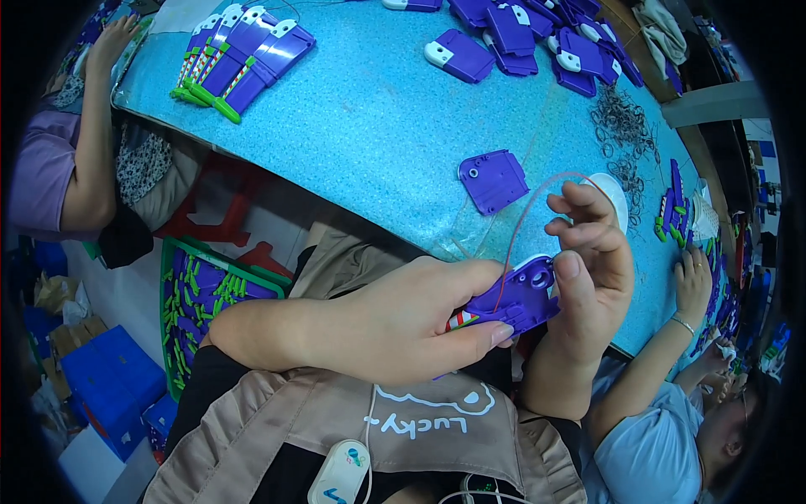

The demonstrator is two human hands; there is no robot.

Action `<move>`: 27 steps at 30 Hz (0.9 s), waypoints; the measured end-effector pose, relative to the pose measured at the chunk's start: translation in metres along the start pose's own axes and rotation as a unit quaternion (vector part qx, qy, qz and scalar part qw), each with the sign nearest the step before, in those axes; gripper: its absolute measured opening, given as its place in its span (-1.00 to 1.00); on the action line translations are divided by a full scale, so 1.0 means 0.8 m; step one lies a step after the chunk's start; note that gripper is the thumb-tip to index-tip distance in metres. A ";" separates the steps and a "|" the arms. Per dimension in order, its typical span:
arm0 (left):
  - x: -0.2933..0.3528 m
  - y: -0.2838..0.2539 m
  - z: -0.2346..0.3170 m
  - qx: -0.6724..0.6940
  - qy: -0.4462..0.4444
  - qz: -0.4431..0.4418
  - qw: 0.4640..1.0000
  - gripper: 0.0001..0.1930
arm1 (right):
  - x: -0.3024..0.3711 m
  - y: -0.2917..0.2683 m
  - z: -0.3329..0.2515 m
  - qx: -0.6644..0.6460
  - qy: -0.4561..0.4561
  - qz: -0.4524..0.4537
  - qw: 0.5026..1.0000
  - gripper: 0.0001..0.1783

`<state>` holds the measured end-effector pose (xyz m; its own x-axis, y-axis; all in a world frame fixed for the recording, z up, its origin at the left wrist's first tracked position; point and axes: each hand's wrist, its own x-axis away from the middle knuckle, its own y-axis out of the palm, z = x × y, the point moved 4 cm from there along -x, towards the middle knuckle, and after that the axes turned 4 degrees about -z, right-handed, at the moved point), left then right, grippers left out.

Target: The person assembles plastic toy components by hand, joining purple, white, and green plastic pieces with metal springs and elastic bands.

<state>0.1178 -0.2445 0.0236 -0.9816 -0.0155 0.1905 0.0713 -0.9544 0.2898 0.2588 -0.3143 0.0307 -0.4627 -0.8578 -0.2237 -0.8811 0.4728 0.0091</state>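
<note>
My left hand grips a purple plastic shell half between thumb and fingers, just above my lap. The shell has round sockets inside, and a red-and-white striped piece shows at its left end. From the shell a thin red cord arcs up to the bent fingers of my right hand. That hand is beside the shell's right edge, its thumb close to it; how the fingers pinch the cord is partly hidden. Another purple shell half lies on the table just beyond.
The blue table bears fanned purple-and-green assemblies, a pile of purple shells and dark rings. A green crate of parts stands low at left. Co-workers sit left and right; one's hand rests near the right edge.
</note>
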 end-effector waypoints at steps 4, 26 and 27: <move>0.002 -0.003 0.003 0.007 0.016 0.024 1.000 -0.73 | 0.006 -0.003 -0.012 0.126 -0.055 0.000 0.990 -0.85; 0.007 -0.004 0.015 -0.181 0.111 0.045 0.976 -0.75 | 0.016 0.006 -0.023 0.078 -0.064 -0.024 0.995 -0.81; 0.008 -0.004 0.015 -0.185 0.126 0.041 0.974 -0.75 | 0.015 0.007 -0.022 0.034 -0.042 -0.037 0.998 -0.82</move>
<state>0.1136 -0.2379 0.0354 -0.9909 -0.1245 -0.0514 0.1284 -0.9882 -0.0834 0.2463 -0.3254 0.0450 -0.3837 -0.8726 -0.3021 -0.9029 0.4231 -0.0754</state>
